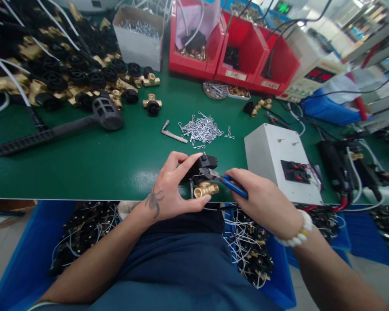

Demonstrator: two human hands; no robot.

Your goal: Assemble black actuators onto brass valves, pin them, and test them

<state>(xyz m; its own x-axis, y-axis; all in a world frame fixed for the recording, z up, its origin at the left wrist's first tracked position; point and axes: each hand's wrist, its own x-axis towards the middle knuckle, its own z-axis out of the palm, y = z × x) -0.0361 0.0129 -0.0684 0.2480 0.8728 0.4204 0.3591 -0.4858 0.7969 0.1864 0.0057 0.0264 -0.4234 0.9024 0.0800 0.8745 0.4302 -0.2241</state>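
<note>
My left hand (176, 185) grips a brass valve (206, 190) with a black actuator housing (207, 161) on top, close to the bench's front edge. Thumb and fingers span the assembly from its left side. In my right hand (257, 194) is a pair of blue-handled pliers (231, 183), whose metal jaws touch the joint between the black housing and the brass body. Whether the jaws pinch a clip there is too small to tell. Just beyond lies a pile of silver cotter clips (202, 128), with a bent grey strip (174, 134) beside it.
Brass valves with black caps (78, 77) crowd the back left, near a black mallet-like tool (108, 113). Red bins (194, 65) and a carton of metal pins (138, 47) line the back. A grey switch box (269, 151) stands right. Blue crates (29, 255) sit below the bench.
</note>
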